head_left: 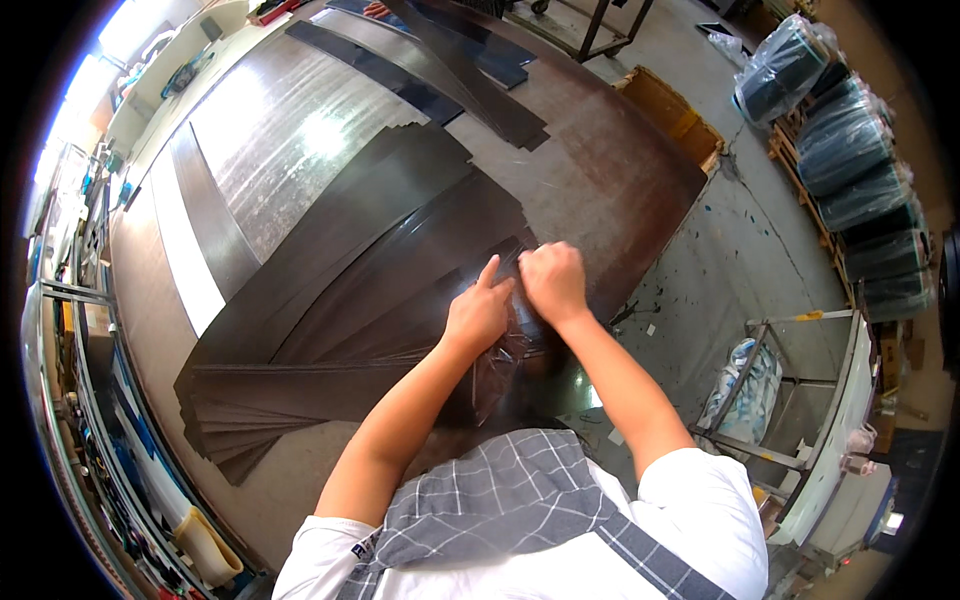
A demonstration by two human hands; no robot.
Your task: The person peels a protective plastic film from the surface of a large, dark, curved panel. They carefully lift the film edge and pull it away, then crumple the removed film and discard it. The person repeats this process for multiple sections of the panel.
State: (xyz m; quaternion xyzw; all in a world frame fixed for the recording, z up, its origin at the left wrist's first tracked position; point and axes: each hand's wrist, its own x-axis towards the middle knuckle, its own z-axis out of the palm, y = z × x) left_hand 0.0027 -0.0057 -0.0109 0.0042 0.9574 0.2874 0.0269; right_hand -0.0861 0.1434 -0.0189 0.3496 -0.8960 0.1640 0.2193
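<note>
Long dark brown sheets (370,240) with notched ends lie fanned and overlapping on the table in front of me. My left hand (480,315) is over their near right end, its index finger stretched out and the other fingers curled. A crumpled strip of clear plastic film (497,375) hangs from beside those curled fingers toward the table's near edge. Just to the right, my right hand (553,282) is closed in a pinch by the sheets' corner. What its fingertips hold is too small to make out.
More dark strips (470,75) lie across the far part of the brown table (620,150). A cardboard box (675,115) stands beyond its right edge. Plastic-wrapped rolls (845,150) sit on pallets at right, with a metal-framed cart (790,400) nearer. Shelving (80,360) lines the left.
</note>
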